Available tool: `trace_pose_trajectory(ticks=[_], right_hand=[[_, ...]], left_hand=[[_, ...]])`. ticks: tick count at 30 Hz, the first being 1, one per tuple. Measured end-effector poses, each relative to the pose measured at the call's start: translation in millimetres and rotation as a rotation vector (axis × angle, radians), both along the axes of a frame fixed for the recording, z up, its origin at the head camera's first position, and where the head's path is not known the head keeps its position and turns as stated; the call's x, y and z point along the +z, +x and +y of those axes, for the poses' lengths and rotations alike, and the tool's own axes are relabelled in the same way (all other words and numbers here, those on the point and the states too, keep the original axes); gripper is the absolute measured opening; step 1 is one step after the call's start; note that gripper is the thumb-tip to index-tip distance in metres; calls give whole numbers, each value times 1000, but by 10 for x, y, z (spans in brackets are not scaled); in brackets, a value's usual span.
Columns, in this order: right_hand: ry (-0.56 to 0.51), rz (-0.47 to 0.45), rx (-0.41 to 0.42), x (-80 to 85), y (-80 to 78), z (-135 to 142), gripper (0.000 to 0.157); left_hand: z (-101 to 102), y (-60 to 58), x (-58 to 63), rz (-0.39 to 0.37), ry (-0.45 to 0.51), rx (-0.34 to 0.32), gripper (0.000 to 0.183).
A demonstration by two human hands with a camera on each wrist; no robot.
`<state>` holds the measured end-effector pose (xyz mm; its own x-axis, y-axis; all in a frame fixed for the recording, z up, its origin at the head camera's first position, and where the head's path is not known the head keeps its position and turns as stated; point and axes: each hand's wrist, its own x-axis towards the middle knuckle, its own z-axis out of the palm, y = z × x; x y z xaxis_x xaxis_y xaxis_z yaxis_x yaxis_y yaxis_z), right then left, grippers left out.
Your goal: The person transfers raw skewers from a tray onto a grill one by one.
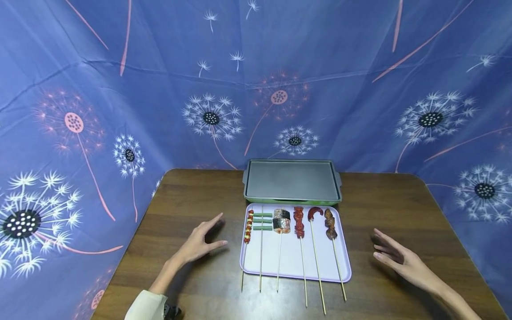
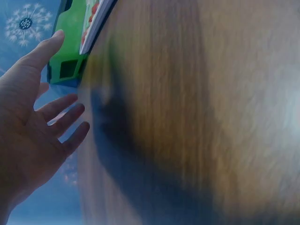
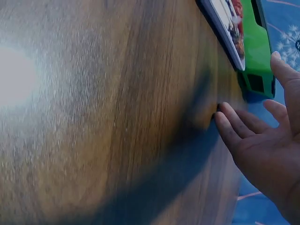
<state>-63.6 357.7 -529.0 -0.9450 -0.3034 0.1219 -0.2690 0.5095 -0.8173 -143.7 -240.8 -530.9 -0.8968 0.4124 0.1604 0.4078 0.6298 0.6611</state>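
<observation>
A white tray (image 1: 256, 262) with a purple rim carries several food skewers, their sticks pointing toward the person and jutting past its near edge. From the left come a red-and-yellow skewer (image 1: 248, 226), green pieces (image 1: 262, 221), a fish skewer (image 1: 282, 221), red meat (image 1: 298, 222), a curled red piece (image 1: 315, 212) and brown chunks (image 1: 330, 223). My left hand (image 1: 200, 243) is held left of the tray, fingers loosely spread and holding nothing. To the tray's right my right hand (image 1: 408, 264) has its fingers relaxed, also with nothing in them.
Directly behind the tray stands a green electric griddle (image 1: 292, 181) with a flat dark plate and side handles. The brown wooden table (image 1: 200, 191) has rounded far corners. Blue cloth (image 1: 344, 80) with a dandelion print hangs around its back and sides.
</observation>
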Motion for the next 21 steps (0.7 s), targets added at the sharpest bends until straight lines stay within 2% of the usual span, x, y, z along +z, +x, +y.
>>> trace_pose_trajectory(ticks=[5, 11, 17, 21], right_hand=[[-47, 50, 48, -29, -1, -95, 63], [-20, 84, 65, -63, 15, -163, 59], [-46, 73, 99, -86, 52, -207, 53], [-81, 61, 115, -99, 85, -239, 48]], left_hand=[[114, 6, -33, -45, 74, -53, 82], [211, 17, -73, -124, 156, -82, 80], [302, 28, -143, -300, 345, -159, 77], [361, 50, -174, -376, 401, -165, 75]])
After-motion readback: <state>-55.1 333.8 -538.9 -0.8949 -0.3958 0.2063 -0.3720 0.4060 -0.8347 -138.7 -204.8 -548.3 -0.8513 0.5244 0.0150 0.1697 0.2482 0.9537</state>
